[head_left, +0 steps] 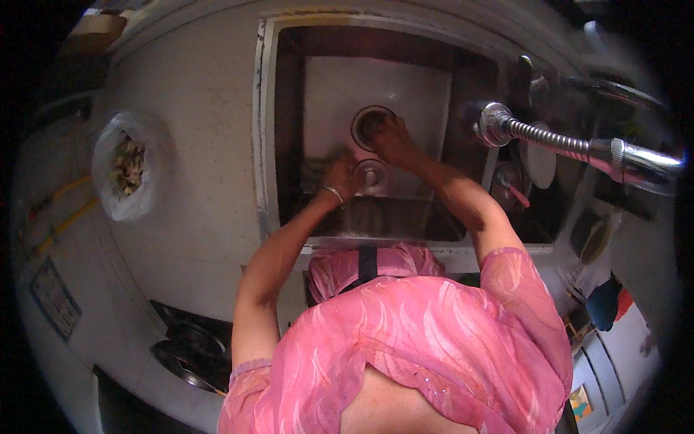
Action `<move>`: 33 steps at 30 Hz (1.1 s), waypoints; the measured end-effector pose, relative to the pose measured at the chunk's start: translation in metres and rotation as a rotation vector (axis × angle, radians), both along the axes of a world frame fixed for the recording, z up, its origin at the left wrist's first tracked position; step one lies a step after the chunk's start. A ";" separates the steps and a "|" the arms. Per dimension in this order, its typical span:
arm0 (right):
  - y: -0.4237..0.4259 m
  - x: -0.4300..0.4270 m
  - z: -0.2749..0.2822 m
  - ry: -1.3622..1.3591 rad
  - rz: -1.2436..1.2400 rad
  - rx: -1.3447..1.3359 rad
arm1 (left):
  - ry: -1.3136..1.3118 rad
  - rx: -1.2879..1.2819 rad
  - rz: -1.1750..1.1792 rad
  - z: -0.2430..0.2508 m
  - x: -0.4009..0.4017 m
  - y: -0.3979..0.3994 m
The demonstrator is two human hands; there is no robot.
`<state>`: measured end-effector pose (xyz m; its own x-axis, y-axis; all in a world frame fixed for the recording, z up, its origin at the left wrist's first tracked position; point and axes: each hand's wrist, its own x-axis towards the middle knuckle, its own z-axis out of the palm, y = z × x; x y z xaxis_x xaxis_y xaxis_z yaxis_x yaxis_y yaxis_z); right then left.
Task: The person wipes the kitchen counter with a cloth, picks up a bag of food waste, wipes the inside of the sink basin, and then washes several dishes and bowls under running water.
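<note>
Both hands are down in a stainless steel sink basin (401, 76). My right hand (394, 140) reaches into the round drain opening (374, 128), its fingertips hidden there, so its grip cannot be told. My left hand (342, 174) is blurred, lower left of the drain, and lies beside a round metal strainer (371, 177) with a raised middle. Whether its fingers touch the strainer is unclear. A dim, greenish blurred patch (314, 172) shows left of this hand.
A chrome faucet with a flexible neck (547, 142) reaches over the right side. A second basin there holds a white plate (539, 163) and a pink-handled utensil (519, 196). Left on the counter (200, 141) stands a plastic bag of food scraps (128, 165); a pan (181, 363) is lower left.
</note>
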<state>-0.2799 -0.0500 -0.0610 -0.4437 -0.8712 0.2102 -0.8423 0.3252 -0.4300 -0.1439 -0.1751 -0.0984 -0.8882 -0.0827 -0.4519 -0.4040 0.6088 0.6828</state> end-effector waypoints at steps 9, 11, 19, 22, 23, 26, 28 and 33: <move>-0.002 -0.015 0.007 0.018 0.050 -0.028 | -0.021 0.181 0.218 0.034 -0.005 -0.001; -0.002 -0.019 0.019 -0.012 0.116 0.008 | -0.027 0.361 0.329 0.036 0.001 -0.002; -0.013 -0.019 0.088 -0.190 0.092 0.304 | 0.173 0.305 0.337 0.135 -0.004 -0.031; -0.025 -0.027 0.108 -0.130 0.173 0.222 | 0.238 0.302 0.398 0.152 0.005 -0.048; -0.032 -0.030 0.128 -0.090 0.171 0.251 | 0.324 0.313 0.441 0.154 0.009 -0.053; -0.034 -0.037 0.146 -0.014 0.192 0.320 | 0.320 0.401 0.596 0.183 0.016 -0.077; -0.044 -0.042 0.159 0.015 0.217 0.358 | 0.371 0.404 0.705 0.203 0.025 -0.101; -0.127 -0.028 0.239 0.301 0.200 0.086 | 0.737 -0.093 1.023 0.235 0.063 -0.199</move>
